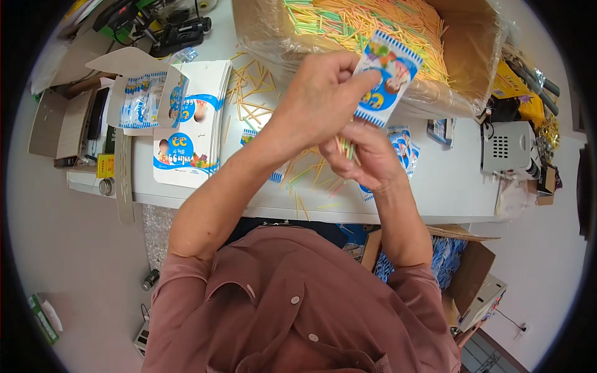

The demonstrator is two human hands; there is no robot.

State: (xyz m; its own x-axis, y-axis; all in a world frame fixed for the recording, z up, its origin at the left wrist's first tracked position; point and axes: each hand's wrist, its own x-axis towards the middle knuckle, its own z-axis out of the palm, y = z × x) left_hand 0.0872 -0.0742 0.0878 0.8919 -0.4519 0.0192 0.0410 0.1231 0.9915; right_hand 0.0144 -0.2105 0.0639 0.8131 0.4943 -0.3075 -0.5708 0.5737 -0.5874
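Packet (392,76) in left of two hands (320,93)

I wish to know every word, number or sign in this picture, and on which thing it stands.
I will not copy printed text, only place it:
Packet in the left hand: pale characters on blue, partly covered.
Stacked white cartons: large pale lettering on blue.
Packets in the open box: too small to read.
Yellow box at left: too small.
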